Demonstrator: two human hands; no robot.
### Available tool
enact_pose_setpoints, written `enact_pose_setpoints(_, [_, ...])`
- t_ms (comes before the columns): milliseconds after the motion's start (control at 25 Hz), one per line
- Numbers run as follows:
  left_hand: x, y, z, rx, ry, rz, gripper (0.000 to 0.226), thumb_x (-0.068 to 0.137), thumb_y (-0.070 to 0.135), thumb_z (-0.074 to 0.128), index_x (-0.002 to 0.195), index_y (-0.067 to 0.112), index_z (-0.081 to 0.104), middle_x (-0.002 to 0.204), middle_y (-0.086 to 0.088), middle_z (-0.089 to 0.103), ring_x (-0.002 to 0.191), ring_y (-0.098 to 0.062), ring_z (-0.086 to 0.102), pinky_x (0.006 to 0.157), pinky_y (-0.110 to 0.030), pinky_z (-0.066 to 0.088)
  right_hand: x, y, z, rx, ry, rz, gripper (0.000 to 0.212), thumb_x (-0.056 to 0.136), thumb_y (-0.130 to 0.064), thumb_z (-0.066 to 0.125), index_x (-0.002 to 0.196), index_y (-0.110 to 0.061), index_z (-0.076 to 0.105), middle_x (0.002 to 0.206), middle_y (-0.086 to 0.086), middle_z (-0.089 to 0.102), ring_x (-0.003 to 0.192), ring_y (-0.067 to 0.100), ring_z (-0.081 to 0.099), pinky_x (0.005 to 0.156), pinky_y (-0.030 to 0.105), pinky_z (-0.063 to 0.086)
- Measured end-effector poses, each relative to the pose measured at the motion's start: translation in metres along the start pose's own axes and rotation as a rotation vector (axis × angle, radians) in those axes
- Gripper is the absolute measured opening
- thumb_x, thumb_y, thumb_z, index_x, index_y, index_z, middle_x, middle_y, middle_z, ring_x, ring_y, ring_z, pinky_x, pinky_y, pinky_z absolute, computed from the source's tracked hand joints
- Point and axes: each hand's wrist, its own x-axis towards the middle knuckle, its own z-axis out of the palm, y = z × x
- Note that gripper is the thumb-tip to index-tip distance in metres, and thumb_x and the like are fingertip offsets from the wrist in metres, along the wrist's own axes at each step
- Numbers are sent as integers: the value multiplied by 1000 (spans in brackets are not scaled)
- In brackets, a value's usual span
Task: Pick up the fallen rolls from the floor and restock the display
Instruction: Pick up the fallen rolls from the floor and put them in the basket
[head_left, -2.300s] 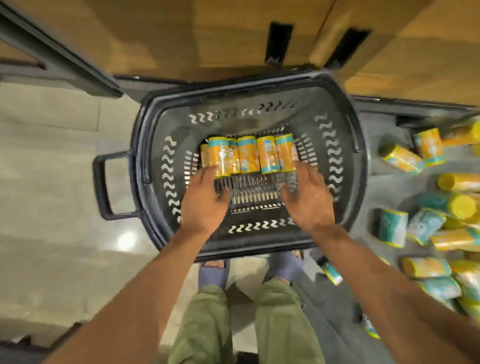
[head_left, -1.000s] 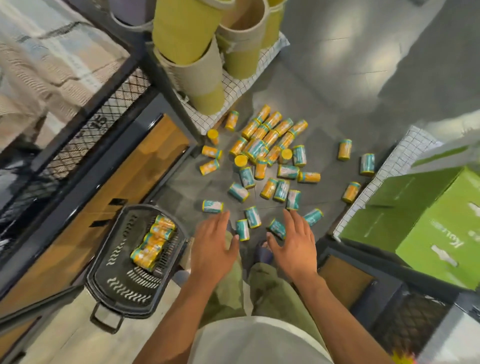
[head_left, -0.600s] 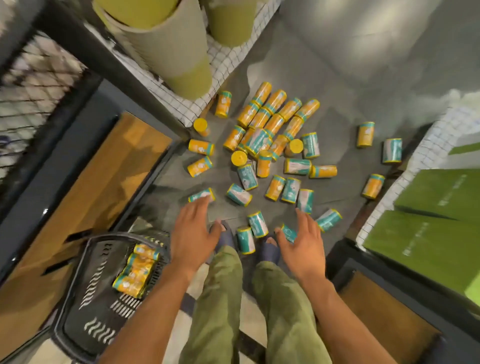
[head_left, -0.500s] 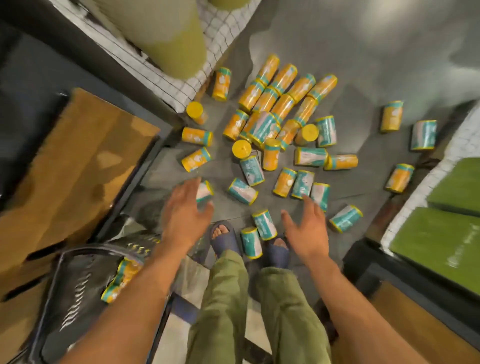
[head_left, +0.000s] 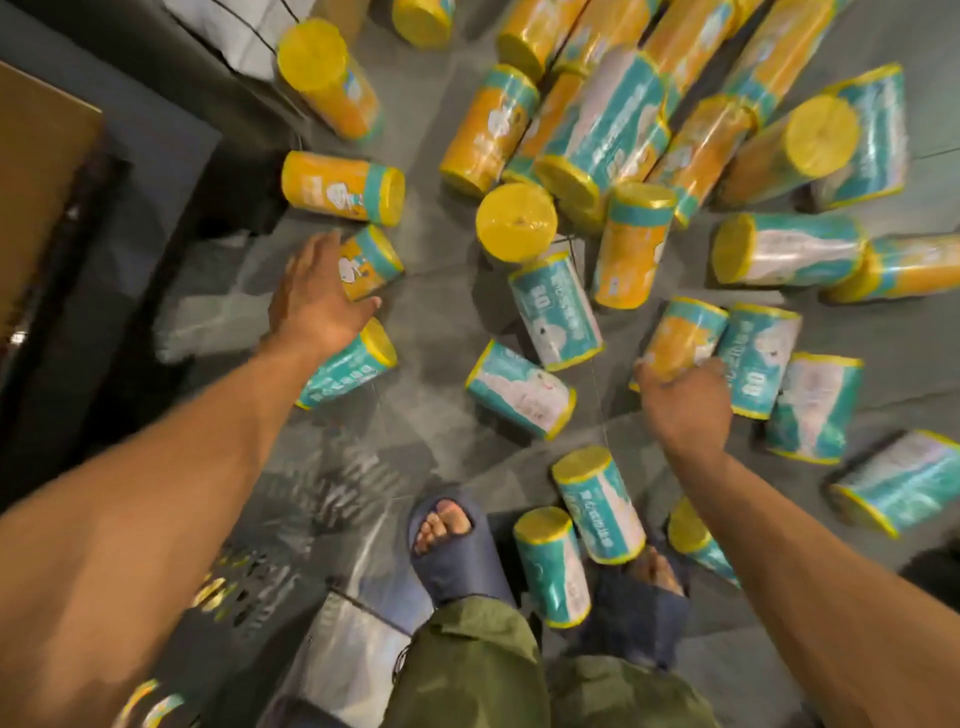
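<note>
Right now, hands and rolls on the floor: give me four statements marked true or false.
1. The left hand is open, fingers straight, next to an orange roll. True.
2. The right hand is empty and clear of every roll. False: its fingers curl round the near end of a second orange roll.
3. Every roll lies on its side. False: the upright roll stands on end, yellow end up.
4. A teal roll lies between the two sandals. True.
</note>
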Motion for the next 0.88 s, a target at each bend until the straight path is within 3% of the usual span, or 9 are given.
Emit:
enact_pose_setpoints(80, [20, -5, 19, -9, 9, -42, 95, 77, 36, 85, 155, 18, 34, 153, -18, 43, 141, -38, 39, 116, -47, 33, 11, 2, 17, 57, 60, 35, 69, 90, -50, 71, 127, 4, 47, 124, 29, 63, 115, 47, 61, 90, 49, 49])
enact_pose_setpoints(160, [27, 0, 26, 39, 76, -65, 80, 76, 31, 84, 146, 22, 45, 143, -16, 53, 134, -39, 47, 111, -49, 38, 19, 5, 25, 118, 92, 61, 70, 87, -47, 75, 128, 2, 46, 126, 26, 63, 116, 45, 61, 90, 48, 50])
enact_pose_setpoints(240, [21, 8, 26, 68, 171, -46, 64, 75, 30, 81, 132, 25, 54, 131, -12, 60, 125, -38, 53, 103, -49, 42, 22, 5, 24, 178, 74, 62, 68, 85, -43, 78, 129, 0, 47, 126, 23, 64, 115, 42, 62, 89, 45, 49])
enact_pose_setpoints(360, [-8, 23, 14, -54, 246, -15, 62, 71, 33, 81, 128, 24, 57, 124, -10, 63, 117, -39, 54, 96, -46, 44, 7, 3, 9, 252, 12, 34, 59, 85, -36, 79, 126, -5, 51, 113, 12, 66, 105, 32, 65, 82, 37, 47])
enact_pose_setpoints(560, [-89, 73, -36, -311, 190, -122, 70, 61, 39, 85, 122, 23, 56, 115, -8, 66, 106, -33, 61, 88, -44, 50, -64, -12, -59, 368, -159, -12, 49, 82, -25, 81, 118, -12, 51, 101, 3, 66, 86, 20, 65, 75, 34, 50])
enact_pose_setpoints(720, [-190, 110, -93, -641, 122, -288, 63, 60, 29, 90, 113, 16, 59, 101, -3, 69, 87, -23, 65, 74, -29, 48, -143, -26, -139, 438, -376, -17, 50, 80, -14, 82, 119, -11, 51, 104, 7, 69, 82, 17, 67, 68, 30, 52])
enact_pose_setpoints(880, [-310, 121, -159, -892, 120, -440, 60, 51, 49, 80, 103, 26, 60, 99, -1, 71, 87, -21, 70, 80, -42, 58, -237, -45, -232, 357, -593, -117, 54, 69, -21, 81, 117, -15, 57, 104, 12, 72, 86, 24, 71, 73, 42, 60])
